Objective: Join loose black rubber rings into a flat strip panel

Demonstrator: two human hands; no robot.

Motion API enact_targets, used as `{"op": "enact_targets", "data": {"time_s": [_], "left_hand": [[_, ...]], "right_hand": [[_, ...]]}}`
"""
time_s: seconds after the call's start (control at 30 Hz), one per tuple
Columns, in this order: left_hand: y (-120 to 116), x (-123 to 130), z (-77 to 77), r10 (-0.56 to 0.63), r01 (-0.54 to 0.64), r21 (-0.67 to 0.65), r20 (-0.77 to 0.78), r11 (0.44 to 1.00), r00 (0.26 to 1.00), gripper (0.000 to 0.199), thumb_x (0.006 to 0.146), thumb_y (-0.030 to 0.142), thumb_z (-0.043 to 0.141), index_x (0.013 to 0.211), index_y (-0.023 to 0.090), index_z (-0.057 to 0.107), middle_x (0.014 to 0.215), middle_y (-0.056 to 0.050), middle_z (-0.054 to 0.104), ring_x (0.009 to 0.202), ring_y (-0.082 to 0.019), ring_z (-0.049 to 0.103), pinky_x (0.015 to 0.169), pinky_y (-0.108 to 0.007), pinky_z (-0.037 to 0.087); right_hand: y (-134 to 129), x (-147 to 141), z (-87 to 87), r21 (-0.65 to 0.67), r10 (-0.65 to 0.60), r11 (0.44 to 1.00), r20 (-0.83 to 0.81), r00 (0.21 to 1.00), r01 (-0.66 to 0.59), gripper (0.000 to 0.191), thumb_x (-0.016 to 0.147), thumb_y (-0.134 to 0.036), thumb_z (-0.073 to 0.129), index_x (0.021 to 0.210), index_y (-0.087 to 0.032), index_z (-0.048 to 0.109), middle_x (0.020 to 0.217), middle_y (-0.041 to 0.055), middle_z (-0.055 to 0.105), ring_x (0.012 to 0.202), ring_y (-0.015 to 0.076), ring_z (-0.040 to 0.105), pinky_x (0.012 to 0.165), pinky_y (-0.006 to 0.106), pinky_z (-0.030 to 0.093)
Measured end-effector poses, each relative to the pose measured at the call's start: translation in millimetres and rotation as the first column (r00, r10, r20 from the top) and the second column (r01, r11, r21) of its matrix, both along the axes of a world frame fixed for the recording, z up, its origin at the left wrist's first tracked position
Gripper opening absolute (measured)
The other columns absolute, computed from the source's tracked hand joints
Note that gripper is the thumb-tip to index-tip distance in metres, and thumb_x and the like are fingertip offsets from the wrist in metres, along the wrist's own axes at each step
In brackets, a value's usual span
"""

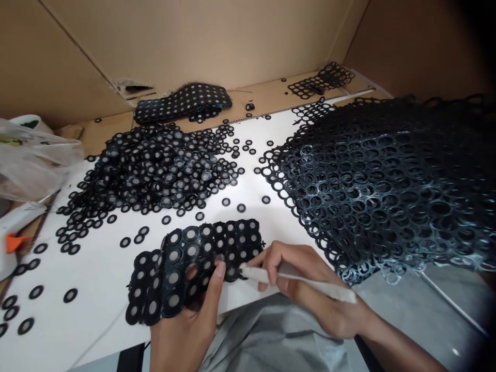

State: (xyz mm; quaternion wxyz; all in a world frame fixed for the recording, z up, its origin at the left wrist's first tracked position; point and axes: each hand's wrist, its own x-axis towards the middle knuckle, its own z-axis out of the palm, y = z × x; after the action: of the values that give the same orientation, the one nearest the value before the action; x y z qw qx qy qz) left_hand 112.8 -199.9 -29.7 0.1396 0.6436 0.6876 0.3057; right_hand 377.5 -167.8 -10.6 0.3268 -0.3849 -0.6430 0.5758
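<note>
My left hand grips a floppy stack of black ring sheets from below, its thumb lying over the front edge. The rings in these sheets are joined side by side, with pale round holes, and the stack bends down at its left end. Closed round a white pen-like tool is my right hand. The tool's tip touches or nearly touches the right front part of the sheets; its exact shape is blurred.
Loose black rings lie heaped at the back left, with more scattered around. A big pile of empty ring webbing covers the right side. Behind stands another folded ring sheet by the cardboard wall. A plastic bag sits far left.
</note>
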Motion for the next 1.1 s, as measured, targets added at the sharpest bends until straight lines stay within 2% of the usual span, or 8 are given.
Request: {"op": "enact_targets", "data": {"time_s": [0.1, 0.23, 0.37, 0.53, 0.63, 0.83, 0.97, 1.1], "left_hand": [[-3.1, -0.1, -0.8, 0.048, -0.044, -0.058, 0.065, 0.997, 0.997, 0.044, 0.1, 0.069, 0.075, 0.115, 0.029, 0.088, 0.122, -0.008, 0.087, 0.125, -0.038, 0.08, 0.131, -0.063, 0.049], [-6.1, -4.4, -5.9, 0.115, -0.093, -0.185, 0.11, 0.978, 0.987, 0.055, 0.084, 0.075, 0.088, 0.119, 0.032, 0.088, 0.122, -0.007, 0.088, 0.128, -0.04, 0.079, 0.134, -0.067, 0.046], [-6.1, -7.2, -7.2, 0.072, -0.054, -0.166, 0.105, 0.985, 0.992, 0.049, 0.083, 0.077, 0.087, 0.105, 0.033, 0.09, 0.113, -0.005, 0.09, 0.12, -0.04, 0.082, 0.137, -0.066, 0.041], [-1.3, 1.4, 1.4, 0.061, -0.049, -0.073, 0.168, 0.996, 0.984, 0.043, 0.089, 0.069, 0.087, 0.106, 0.03, 0.088, 0.114, -0.005, 0.09, 0.106, -0.034, 0.086, 0.11, -0.053, 0.069], [2.7, 6.6, 4.6, 0.051, -0.049, -0.015, 0.199, 0.999, 0.979, 0.044, 0.088, 0.071, 0.088, 0.103, 0.029, 0.087, 0.112, -0.005, 0.089, 0.102, -0.032, 0.087, 0.105, -0.051, 0.071], [5.4, 6.1, 5.8, 0.044, -0.043, -0.008, 0.217, 0.999, 0.975, 0.039, 0.088, 0.066, 0.09, 0.099, 0.029, 0.086, 0.104, -0.004, 0.09, 0.094, -0.03, 0.087, 0.089, -0.044, 0.075], [4.1, 3.5, 5.3, 0.094, -0.08, -0.075, 0.201, 0.994, 0.975, 0.037, 0.088, 0.066, 0.089, 0.1, 0.031, 0.087, 0.108, -0.005, 0.089, 0.1, -0.034, 0.087, 0.102, -0.054, 0.072], [4.3, 3.8, 7.8, 0.138, -0.12, -0.122, 0.153, 0.985, 0.979, 0.038, 0.087, 0.068, 0.087, 0.1, 0.033, 0.089, 0.108, -0.005, 0.089, 0.107, -0.038, 0.085, 0.122, -0.068, 0.058]], "right_hand": [[1.6, -0.3, 1.3, -0.015, -0.036, 0.999, -0.025, 0.999, 0.035, 0.013, 0.103, -0.016, 0.053, 0.1, -0.026, 0.062, 0.12, 0.0029, 0.083, 0.111, 0.0251, 0.078, 0.096, 0.035, 0.057], [0.4, -3.8, 0.3, 0.022, -0.042, 0.999, 0.007, 0.999, 0.042, 0.012, 0.101, -0.017, 0.054, 0.096, -0.025, 0.061, 0.124, 0.0037, 0.08, 0.109, 0.0248, 0.077, 0.094, 0.034, 0.054], [-2.3, -6.2, -6.6, 0.065, -0.044, 0.997, -0.001, 0.999, 0.044, 0.011, 0.099, -0.016, 0.054, 0.097, -0.026, 0.057, 0.117, 0.0021, 0.077, 0.106, 0.0243, 0.074, 0.089, 0.034, 0.051], [-1.5, -7.1, -9.5, 0.099, -0.007, 0.995, -0.011, 1.0, 0.008, 0.009, 0.096, -0.018, 0.055, 0.099, -0.026, 0.056, 0.114, 0.0022, 0.074, 0.106, 0.0256, 0.072, 0.087, 0.036, 0.049], [-0.7, -7.1, -8.0, 0.104, 0.001, 0.995, -0.008, 1.0, 0.0, 0.01, 0.095, -0.018, 0.056, 0.1, -0.026, 0.057, 0.115, 0.0021, 0.074, 0.104, 0.0252, 0.071, 0.086, 0.036, 0.048], [-1.0, -4.5, -6.0, 0.1, 0.02, 0.995, 0.003, 1.0, -0.021, 0.014, 0.095, -0.016, 0.056, 0.103, -0.027, 0.058, 0.116, 0.0026, 0.074, 0.108, 0.0261, 0.071, 0.089, 0.037, 0.048], [-0.6, -2.3, -5.8, 0.107, 0.024, 0.994, 0.009, 1.0, -0.025, 0.014, 0.096, -0.016, 0.056, 0.103, -0.027, 0.059, 0.114, 0.0027, 0.074, 0.115, 0.0283, 0.071, 0.093, 0.038, 0.049], [1.0, -2.0, -3.8, 0.11, 0.04, 0.993, 0.014, 0.999, -0.041, 0.013, 0.097, -0.015, 0.056, 0.104, -0.026, 0.059, 0.115, 0.003, 0.074, 0.116, 0.0279, 0.072, 0.094, 0.037, 0.051]]}}
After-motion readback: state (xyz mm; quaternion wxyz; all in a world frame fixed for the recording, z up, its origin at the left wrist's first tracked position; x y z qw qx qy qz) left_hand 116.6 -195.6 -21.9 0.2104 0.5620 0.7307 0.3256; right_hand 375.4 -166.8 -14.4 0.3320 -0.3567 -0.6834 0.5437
